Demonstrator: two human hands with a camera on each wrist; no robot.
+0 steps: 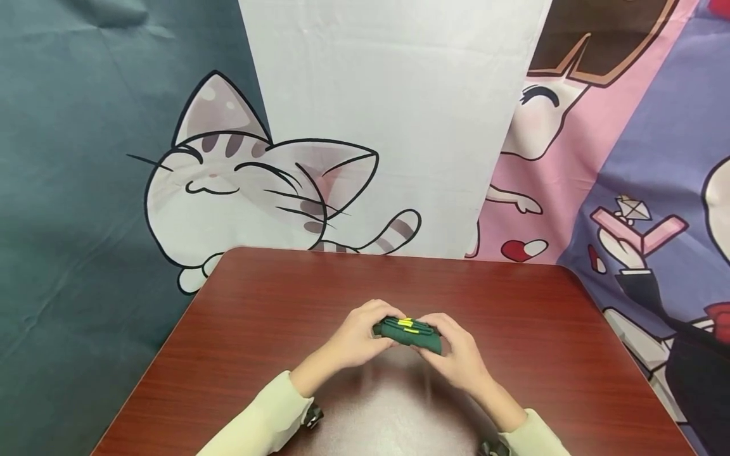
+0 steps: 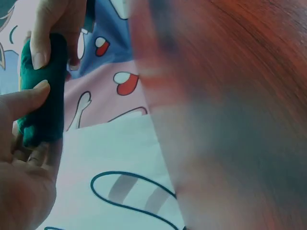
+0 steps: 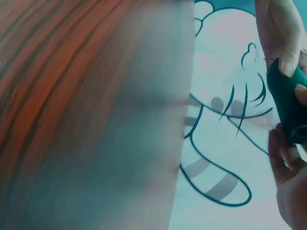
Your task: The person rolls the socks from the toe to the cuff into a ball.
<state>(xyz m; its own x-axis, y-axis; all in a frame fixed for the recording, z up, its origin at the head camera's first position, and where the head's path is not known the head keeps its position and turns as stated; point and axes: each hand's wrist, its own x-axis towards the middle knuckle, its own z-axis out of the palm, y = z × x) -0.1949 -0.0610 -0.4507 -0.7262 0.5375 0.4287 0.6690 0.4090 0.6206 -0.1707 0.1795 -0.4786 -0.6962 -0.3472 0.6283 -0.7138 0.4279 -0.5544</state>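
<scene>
Both hands hold a dark green rolled cloth bundle [image 1: 412, 338] above the table, one at each end. Yellow marks show on its upper side in the head view. My left hand [image 1: 360, 334] grips the left end, thumb on the near side and fingers over the far side. At the other end, my right hand [image 1: 459, 356] grips it the same way. The left wrist view shows both thumbs pressing the smooth face of the green roll [image 2: 52, 105]. In the right wrist view the roll [image 3: 284, 96] is partly cut off by the frame edge, and its coiled end shows.
A reddish-brown wooden table [image 1: 256, 304] with rounded far corners lies below the hands. Behind it hangs a printed cloth backdrop [image 1: 399, 95] with a cartoon cat and figures. Dark wrist cameras [image 1: 313, 415] sit by the pale sleeves [image 1: 268, 411].
</scene>
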